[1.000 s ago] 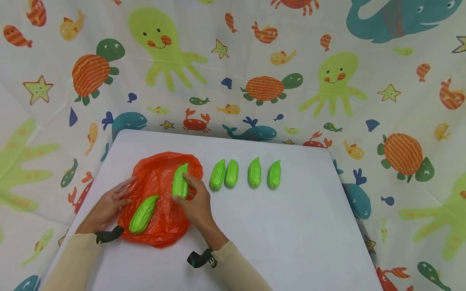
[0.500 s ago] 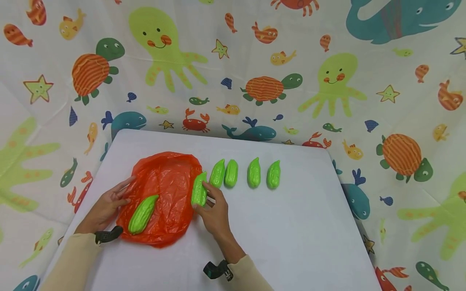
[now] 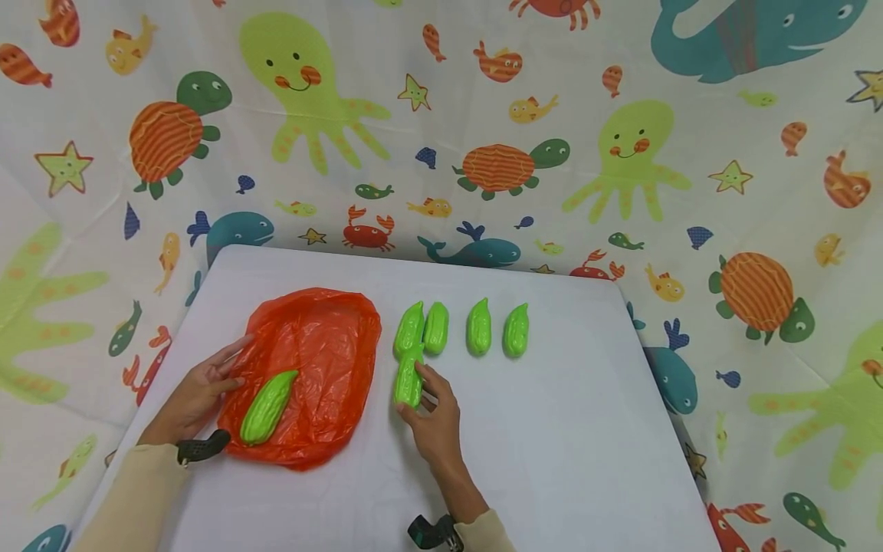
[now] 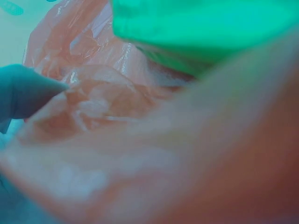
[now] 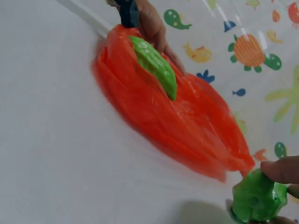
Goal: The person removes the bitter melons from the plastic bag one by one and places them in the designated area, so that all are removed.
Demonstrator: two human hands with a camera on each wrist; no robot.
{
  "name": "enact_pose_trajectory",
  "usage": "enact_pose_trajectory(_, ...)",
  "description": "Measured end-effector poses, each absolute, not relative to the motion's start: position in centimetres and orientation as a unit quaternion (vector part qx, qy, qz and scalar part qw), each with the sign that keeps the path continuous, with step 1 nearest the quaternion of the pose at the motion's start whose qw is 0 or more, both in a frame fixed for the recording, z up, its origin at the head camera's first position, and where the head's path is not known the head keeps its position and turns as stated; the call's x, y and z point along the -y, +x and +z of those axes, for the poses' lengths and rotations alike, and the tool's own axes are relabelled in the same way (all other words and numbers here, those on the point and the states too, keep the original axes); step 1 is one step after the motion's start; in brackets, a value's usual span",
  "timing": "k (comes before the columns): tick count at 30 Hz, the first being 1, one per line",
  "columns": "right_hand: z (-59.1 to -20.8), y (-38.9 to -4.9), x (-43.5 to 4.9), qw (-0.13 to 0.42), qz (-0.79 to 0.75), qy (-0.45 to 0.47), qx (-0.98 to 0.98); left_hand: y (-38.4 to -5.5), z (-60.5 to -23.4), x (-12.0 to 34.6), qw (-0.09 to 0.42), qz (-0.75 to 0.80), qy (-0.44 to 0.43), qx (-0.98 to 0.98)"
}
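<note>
My right hand [image 3: 436, 418] holds a green toy bitter gourd [image 3: 408, 383] between thumb and fingers, to the right of a red plastic bag [image 3: 324, 414]. The gourd's tip overlaps another bitter gourd [image 3: 410, 330] behind it. In the right wrist view the held gourd shows end-on at the lower right. My left hand [image 3: 196, 399] grips the bag's left edge, fingers along the outside and thumb over the rim. Inside the opened bag lies one bitter gourd [image 3: 269, 408]; the bag's film fills much of the left wrist view.
Beside the overlapped gourd stands a second bitter gourd [image 3: 436, 328], with two more, a bitter gourd [image 3: 479, 327] and a bitter gourd [image 3: 516, 331], farther right. All rest on a white table [image 3: 552, 460]. A sea-animal printed cloth [image 3: 441, 123] hangs behind.
My right hand has carried the bitter gourd from over the red bag to the right, out beside the row of gourds. My left hand has stayed on the bag's edge.
</note>
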State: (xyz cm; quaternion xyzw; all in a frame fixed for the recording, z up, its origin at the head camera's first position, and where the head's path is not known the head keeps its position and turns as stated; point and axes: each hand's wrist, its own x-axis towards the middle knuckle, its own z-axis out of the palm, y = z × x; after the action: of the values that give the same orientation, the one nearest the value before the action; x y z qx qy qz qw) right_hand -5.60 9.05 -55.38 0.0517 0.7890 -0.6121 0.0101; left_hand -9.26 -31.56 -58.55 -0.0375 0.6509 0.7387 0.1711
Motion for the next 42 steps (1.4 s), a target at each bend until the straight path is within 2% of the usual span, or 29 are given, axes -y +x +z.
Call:
enact_pose_trajectory(21, -57.5, -5.5, -14.5, -0.022, -0.586, 0.117, -0.802, -9.4, -59.0, 31.8, 0.175, 0.742, -0.042, -0.645)
enact_pose_trajectory(32, -57.6, -5.7, -14.6, -0.029, -0.588, 0.126, -0.798, -9.3, -58.9, 31.7, 0.177, 0.751, -0.042, -0.635)
enact_pose_trajectory(42, -56.4, -5.6, -14.5, -0.063, -0.577, 0.127, -0.805, -9.3, -58.7, 31.6, 0.176, 0.753, -0.040, -0.632)
